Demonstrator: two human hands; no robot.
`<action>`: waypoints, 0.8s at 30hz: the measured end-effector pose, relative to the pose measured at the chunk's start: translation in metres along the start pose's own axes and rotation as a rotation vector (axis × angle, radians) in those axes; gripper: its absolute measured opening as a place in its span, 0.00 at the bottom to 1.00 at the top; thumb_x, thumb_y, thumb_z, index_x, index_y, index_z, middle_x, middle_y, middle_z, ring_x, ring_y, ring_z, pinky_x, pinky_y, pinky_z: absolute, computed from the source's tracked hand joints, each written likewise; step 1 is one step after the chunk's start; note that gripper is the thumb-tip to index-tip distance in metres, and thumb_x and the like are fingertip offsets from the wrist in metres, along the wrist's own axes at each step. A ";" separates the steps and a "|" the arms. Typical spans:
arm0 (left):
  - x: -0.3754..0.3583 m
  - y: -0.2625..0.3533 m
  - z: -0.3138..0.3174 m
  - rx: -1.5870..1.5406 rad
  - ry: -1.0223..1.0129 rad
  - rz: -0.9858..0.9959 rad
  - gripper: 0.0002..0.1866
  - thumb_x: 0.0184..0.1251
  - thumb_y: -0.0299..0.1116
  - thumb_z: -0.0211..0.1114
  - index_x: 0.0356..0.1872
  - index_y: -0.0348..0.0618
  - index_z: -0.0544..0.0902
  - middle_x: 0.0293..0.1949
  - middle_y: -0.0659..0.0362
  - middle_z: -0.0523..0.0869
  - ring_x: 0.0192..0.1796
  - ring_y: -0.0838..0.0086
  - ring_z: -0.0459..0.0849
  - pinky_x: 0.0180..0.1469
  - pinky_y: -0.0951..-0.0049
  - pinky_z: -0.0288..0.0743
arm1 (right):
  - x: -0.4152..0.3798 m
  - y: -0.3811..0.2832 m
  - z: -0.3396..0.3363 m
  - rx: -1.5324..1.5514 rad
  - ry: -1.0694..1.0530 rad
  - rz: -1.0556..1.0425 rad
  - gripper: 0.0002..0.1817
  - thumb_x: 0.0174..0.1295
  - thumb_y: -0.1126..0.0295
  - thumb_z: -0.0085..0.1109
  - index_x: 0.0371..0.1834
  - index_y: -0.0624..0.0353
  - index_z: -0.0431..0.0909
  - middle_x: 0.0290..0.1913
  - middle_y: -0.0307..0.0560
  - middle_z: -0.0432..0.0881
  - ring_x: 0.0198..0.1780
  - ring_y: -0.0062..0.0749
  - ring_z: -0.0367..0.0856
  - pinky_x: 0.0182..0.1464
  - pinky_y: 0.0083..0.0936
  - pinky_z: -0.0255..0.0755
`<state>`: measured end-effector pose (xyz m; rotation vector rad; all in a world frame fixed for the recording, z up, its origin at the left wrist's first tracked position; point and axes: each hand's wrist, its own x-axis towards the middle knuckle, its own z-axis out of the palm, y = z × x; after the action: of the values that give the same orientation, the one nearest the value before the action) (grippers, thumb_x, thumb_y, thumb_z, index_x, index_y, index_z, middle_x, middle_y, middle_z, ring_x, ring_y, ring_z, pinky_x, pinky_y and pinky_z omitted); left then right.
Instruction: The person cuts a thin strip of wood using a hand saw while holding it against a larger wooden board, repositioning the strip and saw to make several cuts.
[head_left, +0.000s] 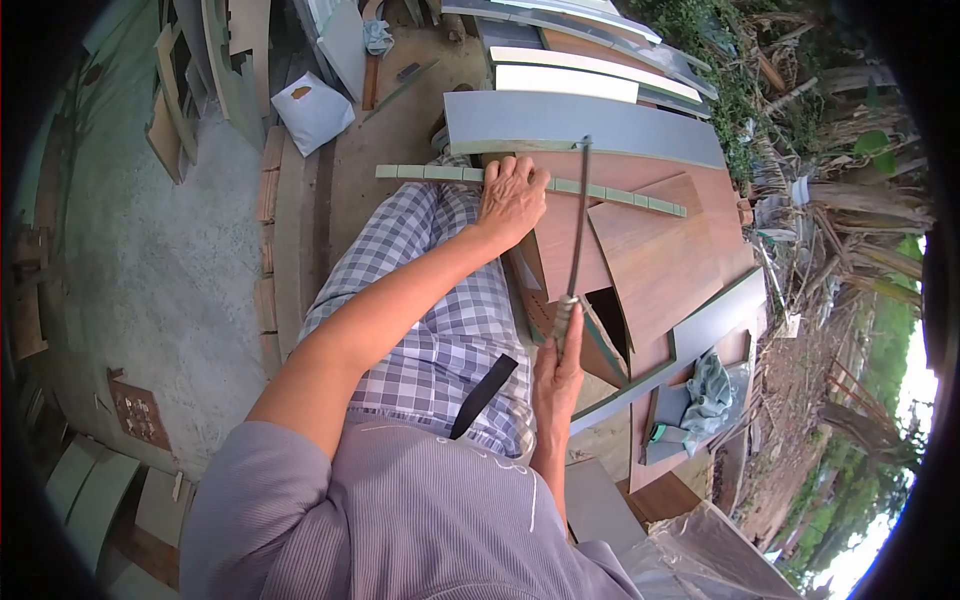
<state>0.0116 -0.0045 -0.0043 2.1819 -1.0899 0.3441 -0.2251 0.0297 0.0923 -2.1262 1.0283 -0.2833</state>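
My left hand (pixel 515 195) is closed, fingers bent over a narrow pale-green strip (pixel 630 198) with evenly spaced cross lines. The strip lies crosswise over my knees and a reddish-brown board (pixel 560 235). In my right hand (pixel 558 375) is the wrapped handle of a long, thin, dark metal tool (pixel 579 220). Its slim shaft points away from me and crosses over the strip in this view, the tip lying at a long grey-blue board (pixel 590 125). Whether the shaft is a blade or a rod I cannot tell.
More white and grey panels (pixel 565 82) are stacked beyond. A brown wooden panel (pixel 655 270) and a grey L-shaped piece (pixel 715 310) lie on the right, near a bluish cloth (pixel 708 390). At left are a white bag (pixel 313 112) and leaning boards (pixel 235 90). Plants border the right side.
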 end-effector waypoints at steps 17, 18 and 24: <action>0.023 0.054 0.029 -0.100 -0.139 -0.001 0.15 0.61 0.31 0.64 0.48 0.39 0.76 0.44 0.52 0.75 0.51 0.60 0.73 0.58 0.57 0.62 | 0.015 0.057 -0.006 -0.107 0.091 0.061 0.32 0.74 0.72 0.44 0.79 0.37 0.52 0.26 0.42 0.72 0.23 0.22 0.64 0.29 0.20 0.65; 0.021 0.052 0.030 -0.107 -0.073 0.022 0.14 0.62 0.31 0.64 0.47 0.41 0.76 0.42 0.54 0.75 0.49 0.61 0.73 0.56 0.58 0.62 | 0.014 0.058 -0.007 -0.108 0.090 0.065 0.32 0.74 0.72 0.44 0.79 0.37 0.52 0.26 0.42 0.72 0.23 0.22 0.64 0.29 0.20 0.65; 0.019 0.048 0.032 -0.103 -0.035 0.034 0.11 0.63 0.32 0.63 0.45 0.44 0.77 0.41 0.56 0.75 0.48 0.62 0.73 0.54 0.60 0.63 | 0.013 0.053 -0.009 -0.094 0.125 0.070 0.32 0.73 0.73 0.45 0.79 0.37 0.52 0.31 0.45 0.76 0.25 0.22 0.65 0.30 0.19 0.65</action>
<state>-0.0165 -0.0579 0.0026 2.0884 -1.1396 0.2600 -0.2520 -0.0063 0.0596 -2.1738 1.2067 -0.3430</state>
